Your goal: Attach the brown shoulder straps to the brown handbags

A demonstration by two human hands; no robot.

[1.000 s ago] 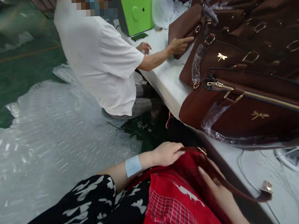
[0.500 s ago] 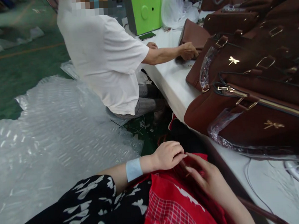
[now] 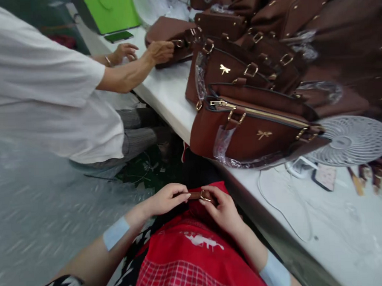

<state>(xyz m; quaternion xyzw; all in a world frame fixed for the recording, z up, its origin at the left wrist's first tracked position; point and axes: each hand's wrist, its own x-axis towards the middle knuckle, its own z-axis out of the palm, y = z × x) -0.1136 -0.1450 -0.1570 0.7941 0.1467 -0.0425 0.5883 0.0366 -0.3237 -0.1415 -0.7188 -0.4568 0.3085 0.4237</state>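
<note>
A short brown leather strap (image 3: 194,195) with a gold buckle (image 3: 205,196) is stretched between my two hands, above the red apron on my lap. My left hand (image 3: 170,198) pinches the strap's left end between thumb and fingers. At the buckle end, my right hand (image 3: 220,206) has its thumb and fingers closed on the strap. Just beyond my hands, a brown handbag (image 3: 241,134) with a gold zip and a dragonfly emblem lies at the table edge, its handle wrapped in clear plastic.
On the white table (image 3: 326,221) are a white fan (image 3: 354,141), a phone (image 3: 324,176) and a thin cable. More brown bags (image 3: 274,23) are piled behind. A co-worker in a white shirt (image 3: 46,78) handles a brown bag (image 3: 169,29) at left, near a green box (image 3: 110,12).
My view has swung to the right, bringing the fan into sight. My hands have moved apart, and the strap with its buckle now shows between them. The co-worker's hands have shifted at the bag.
</note>
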